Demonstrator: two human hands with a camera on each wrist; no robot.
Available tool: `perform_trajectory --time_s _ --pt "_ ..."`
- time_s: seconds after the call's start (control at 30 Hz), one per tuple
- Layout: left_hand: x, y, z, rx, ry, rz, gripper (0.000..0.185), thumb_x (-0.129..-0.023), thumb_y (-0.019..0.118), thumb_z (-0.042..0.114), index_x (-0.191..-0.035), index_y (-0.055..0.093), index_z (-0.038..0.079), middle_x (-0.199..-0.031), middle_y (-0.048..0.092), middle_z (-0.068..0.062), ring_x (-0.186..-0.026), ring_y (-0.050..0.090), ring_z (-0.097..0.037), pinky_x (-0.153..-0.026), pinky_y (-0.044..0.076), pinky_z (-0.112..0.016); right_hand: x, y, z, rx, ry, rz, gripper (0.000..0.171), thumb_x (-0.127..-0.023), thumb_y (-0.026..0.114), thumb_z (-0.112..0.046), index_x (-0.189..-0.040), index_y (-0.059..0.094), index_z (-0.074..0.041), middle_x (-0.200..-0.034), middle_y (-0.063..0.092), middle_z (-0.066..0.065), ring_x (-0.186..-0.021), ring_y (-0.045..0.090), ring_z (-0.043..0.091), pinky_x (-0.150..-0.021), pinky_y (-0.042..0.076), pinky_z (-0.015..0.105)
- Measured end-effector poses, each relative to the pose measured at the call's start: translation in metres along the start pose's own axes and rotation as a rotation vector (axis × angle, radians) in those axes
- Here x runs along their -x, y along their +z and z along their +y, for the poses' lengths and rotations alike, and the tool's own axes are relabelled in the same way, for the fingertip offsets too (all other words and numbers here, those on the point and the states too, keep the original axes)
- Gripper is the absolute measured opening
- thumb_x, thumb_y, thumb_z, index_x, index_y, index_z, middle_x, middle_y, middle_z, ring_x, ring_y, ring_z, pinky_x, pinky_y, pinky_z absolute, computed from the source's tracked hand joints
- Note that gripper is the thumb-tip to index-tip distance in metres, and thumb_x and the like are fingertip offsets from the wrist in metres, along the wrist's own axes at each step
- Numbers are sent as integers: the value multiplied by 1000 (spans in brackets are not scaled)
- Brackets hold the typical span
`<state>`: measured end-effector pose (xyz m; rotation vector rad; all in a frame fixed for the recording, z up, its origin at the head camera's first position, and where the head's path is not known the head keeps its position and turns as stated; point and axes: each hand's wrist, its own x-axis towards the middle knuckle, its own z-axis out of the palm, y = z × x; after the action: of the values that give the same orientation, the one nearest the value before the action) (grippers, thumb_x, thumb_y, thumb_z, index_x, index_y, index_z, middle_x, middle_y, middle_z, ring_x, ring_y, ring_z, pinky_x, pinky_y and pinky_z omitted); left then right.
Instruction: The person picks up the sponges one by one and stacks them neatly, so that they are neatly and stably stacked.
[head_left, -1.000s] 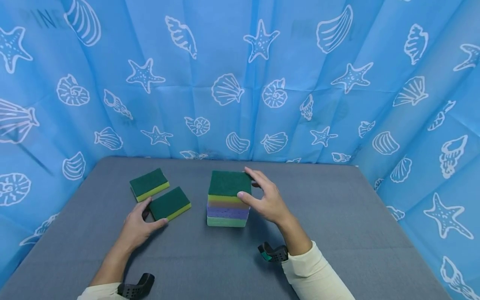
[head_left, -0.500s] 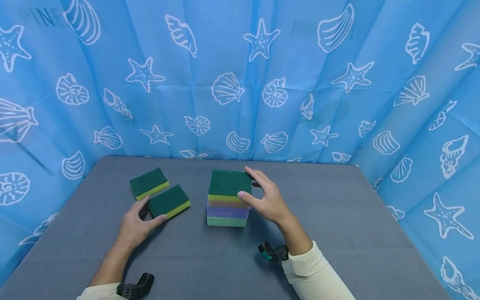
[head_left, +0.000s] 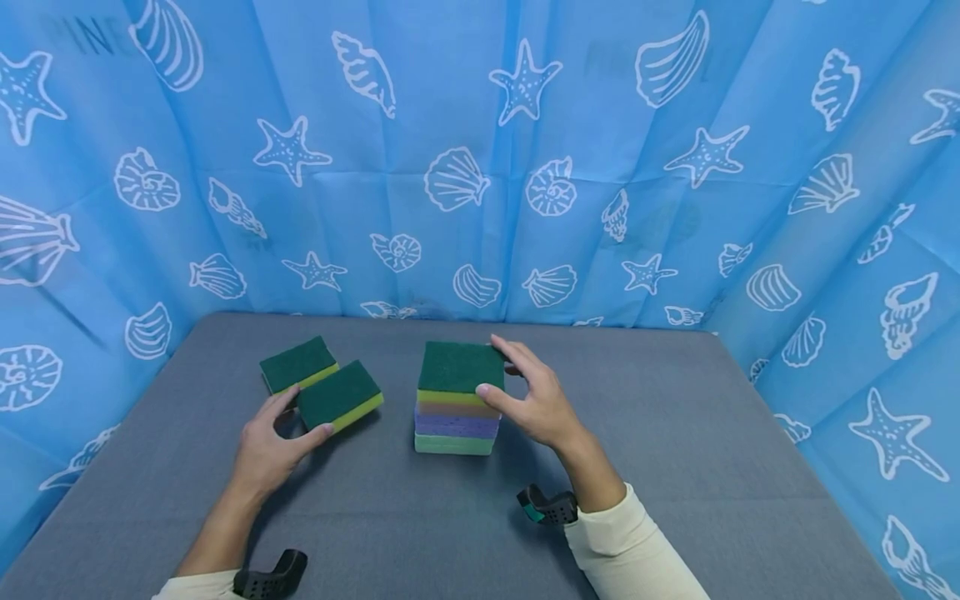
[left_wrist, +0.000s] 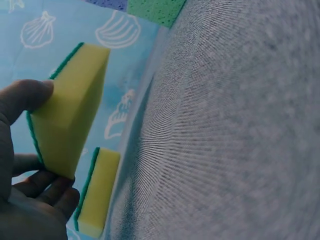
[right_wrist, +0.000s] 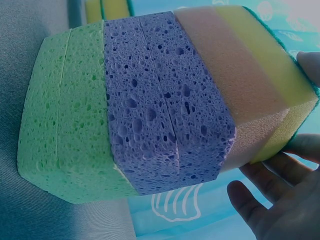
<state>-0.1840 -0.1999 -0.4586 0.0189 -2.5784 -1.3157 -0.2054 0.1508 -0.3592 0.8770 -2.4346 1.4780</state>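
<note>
My left hand (head_left: 303, 417) pinches the near end of a green-topped yellow sponge (head_left: 341, 393), thumb on one side and fingers on the other. In the left wrist view that sponge (left_wrist: 67, 112) hangs tilted off the grey table (left_wrist: 230, 140). A second like sponge (head_left: 297, 363) lies flat just behind it. Right of these stands a stack of sponges (head_left: 457, 412): green and purple at the bottom, then orange, with a green-topped yellow one (head_left: 459, 368) on top. My right hand (head_left: 491, 367) holds that top sponge at its right end between thumb and fingers (right_wrist: 300, 145).
Blue cloth (head_left: 480, 167) printed with shells and starfish walls in the table (head_left: 660, 433) at the back and both sides. Black wrist mounts (head_left: 546, 507) sit on both forearms.
My left hand has closed on the near sponge and raised it a little off the table, tilting it. The right hand and the stack have not moved.
</note>
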Motion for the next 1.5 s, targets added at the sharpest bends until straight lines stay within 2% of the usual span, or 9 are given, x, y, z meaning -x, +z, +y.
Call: perform_trajectory --time_s 0.23,0.43,0.8,1.07,1.17,1.3,1.5 --pt "0 -6 9 23 40 20 84 -82 78 31 -145 36 -6 -138 41 -27 -121 43 -47 -93 35 -63 0 0 -2 -3 -6 4 59 -88 64 -2 -141 41 9 -132 49 25 -114 51 35 -95 40 53" --pt "0 -10 14 41 83 44 81 -83 78 25 -144 37 -7 -136 43 -27 -118 46 -47 -94 37 -59 0 0 -2 -4 -3 3 59 -88 64 -2 -140 41 10 -131 49 25 -112 51 35 -95 40 54" --pt "-3 -17 28 74 107 40 78 -84 77 22 -145 37 -5 -136 43 -25 -118 46 -45 -95 37 -61 0 0 -1 -12 2 0 59 -88 64 -2 -141 41 10 -131 49 25 -112 50 35 -95 40 54" --pt "-5 -21 40 112 141 36 76 -84 77 19 -146 38 -3 -135 43 -22 -117 47 -39 -94 38 -57 -1 0 -1 -8 0 -3 59 -88 64 -2 -140 41 10 -131 49 26 -112 50 36 -95 40 54" --pt "-5 -22 42 115 164 39 76 -84 77 17 -146 38 -2 -135 44 -21 -117 48 -38 -96 42 -36 -1 0 -2 -6 1 -3 59 -88 64 -2 -140 41 10 -131 49 26 -112 51 36 -95 40 54" --pt "-5 -23 44 136 198 43 76 -82 78 11 -146 38 -1 -134 45 -21 -116 48 -38 -86 35 -9 0 0 -2 -6 2 -4 59 -88 64 -2 -140 41 10 -131 49 26 -112 51 35 -95 40 54" --pt "-6 -25 50 156 227 41 76 -82 78 8 -146 38 -2 -135 45 -22 -115 48 -40 -85 35 -8 0 0 -2 -10 -4 -3 59 -88 64 -2 -140 41 10 -131 49 26 -112 51 36 -95 40 54"
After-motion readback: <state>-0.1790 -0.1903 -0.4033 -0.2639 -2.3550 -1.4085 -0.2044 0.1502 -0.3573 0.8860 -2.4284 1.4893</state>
